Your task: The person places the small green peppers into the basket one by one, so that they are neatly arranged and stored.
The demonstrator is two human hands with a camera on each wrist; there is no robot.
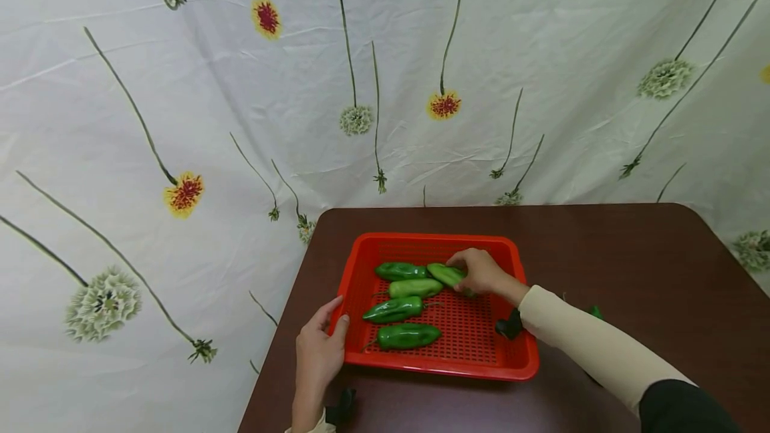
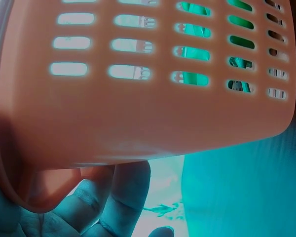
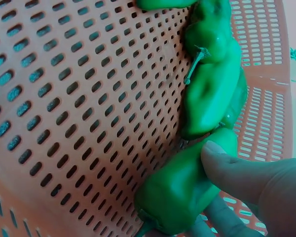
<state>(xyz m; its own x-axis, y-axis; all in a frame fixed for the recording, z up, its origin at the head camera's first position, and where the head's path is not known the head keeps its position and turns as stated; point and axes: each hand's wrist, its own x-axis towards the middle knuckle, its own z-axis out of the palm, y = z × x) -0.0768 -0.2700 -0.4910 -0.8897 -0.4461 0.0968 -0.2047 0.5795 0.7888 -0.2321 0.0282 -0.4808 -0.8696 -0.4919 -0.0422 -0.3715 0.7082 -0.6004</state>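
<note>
A red plastic basket (image 1: 463, 353) sits on the table, with several green peppers (image 1: 409, 336) lying in a column on its left side. My right hand (image 1: 483, 271) reaches in near the far side and pinches a light green pepper (image 1: 444, 274) between thumb and fingers. In the right wrist view that held pepper (image 3: 175, 190) lies slanted, its stem end low and its other end close to the neighbouring peppers (image 3: 212, 94). My left hand (image 1: 321, 346) grips the basket's left rim; the left wrist view has its fingers (image 2: 128, 192) against the basket wall (image 2: 113, 123).
The dark brown table (image 1: 607, 252) extends to the right. A bit of something green (image 1: 595, 312) shows past the right sleeve (image 1: 592, 336), which hides most of it. Behind the table hangs a white cloth (image 1: 415, 152) printed with flowers.
</note>
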